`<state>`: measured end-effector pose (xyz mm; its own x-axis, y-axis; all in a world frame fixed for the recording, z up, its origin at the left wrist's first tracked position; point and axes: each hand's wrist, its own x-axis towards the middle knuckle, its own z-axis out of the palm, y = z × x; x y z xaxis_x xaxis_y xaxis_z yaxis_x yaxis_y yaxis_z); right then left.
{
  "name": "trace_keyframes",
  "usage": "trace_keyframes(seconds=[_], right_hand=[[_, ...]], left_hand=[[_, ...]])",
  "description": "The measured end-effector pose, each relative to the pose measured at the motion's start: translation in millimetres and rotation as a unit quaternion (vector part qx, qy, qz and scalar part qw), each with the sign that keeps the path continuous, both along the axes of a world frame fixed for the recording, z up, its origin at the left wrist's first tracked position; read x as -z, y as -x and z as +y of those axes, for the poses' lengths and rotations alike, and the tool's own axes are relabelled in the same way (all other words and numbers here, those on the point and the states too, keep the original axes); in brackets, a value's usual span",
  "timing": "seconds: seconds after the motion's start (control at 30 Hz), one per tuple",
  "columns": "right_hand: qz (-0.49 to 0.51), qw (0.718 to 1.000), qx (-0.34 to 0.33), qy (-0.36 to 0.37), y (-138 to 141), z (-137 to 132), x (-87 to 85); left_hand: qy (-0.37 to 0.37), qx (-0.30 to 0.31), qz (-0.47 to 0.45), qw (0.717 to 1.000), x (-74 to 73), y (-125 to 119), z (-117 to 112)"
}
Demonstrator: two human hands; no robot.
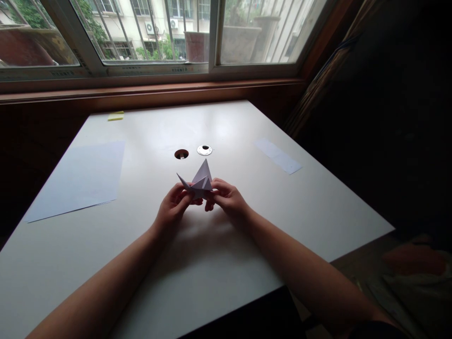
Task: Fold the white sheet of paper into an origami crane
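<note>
Above the middle of the white table (148, 263) I hold a folded paper figure (203, 179), pale lilac-white, with a tall pointed flap at the back and a thin spike reaching up to the left. My left hand (173, 203) pinches its lower left side, thumb toward me. On the opposite side, my right hand (228, 195) grips the lower right edge between thumb and fingers. The underside of the figure is partly hidden by my fingers. Both hands are raised off the tabletop, over their shadow.
Paper sheets (81, 174) lie on the left, a narrow paper strip (278, 155) on the right. Beyond the figure are a round cable hole (181, 154) and a silver ring-shaped cover (204, 150). A yellow-edged pad (116, 116) is at the back left, below the window (148, 70).
</note>
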<state>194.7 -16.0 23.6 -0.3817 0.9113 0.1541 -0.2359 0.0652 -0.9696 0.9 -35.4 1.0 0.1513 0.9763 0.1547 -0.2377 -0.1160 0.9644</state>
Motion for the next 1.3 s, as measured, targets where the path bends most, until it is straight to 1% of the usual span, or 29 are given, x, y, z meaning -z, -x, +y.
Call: trace_keyframes(seconds=[0.13,0.37,0.53,0.7,0.97,1.1,1.3], right_hand=[[0.001,1.0,0.0,-0.001,1,-1,0.7],[-0.008,1.0,-0.013,-0.014,0,0,5.3],[-0.03,0.999,-0.013,-0.04,-3,0,6.7],[-0.037,0.997,0.0,-0.064,-4,1,9.1],[-0.089,0.985,-0.026,-0.148,-3,3,12.9],[-0.09,0.984,-0.029,-0.154,-5,5,11.8],[-0.106,0.979,-0.022,-0.172,-8,6,13.7]], left_hand=[[-0.005,-0.008,-0.001,1.0,-0.3,0,1],[0.006,0.009,-0.01,1.0,-2.0,1,2],[0.018,0.0,-0.014,1.0,-4.7,0,0],[0.011,-0.022,-0.014,1.0,-8.0,-3,-1],[0.023,0.012,0.017,1.0,-9.0,-1,-2],[0.037,0.019,-0.005,0.999,-8.0,0,-4],[0.051,0.007,-0.025,0.998,-5.4,-1,-1]])
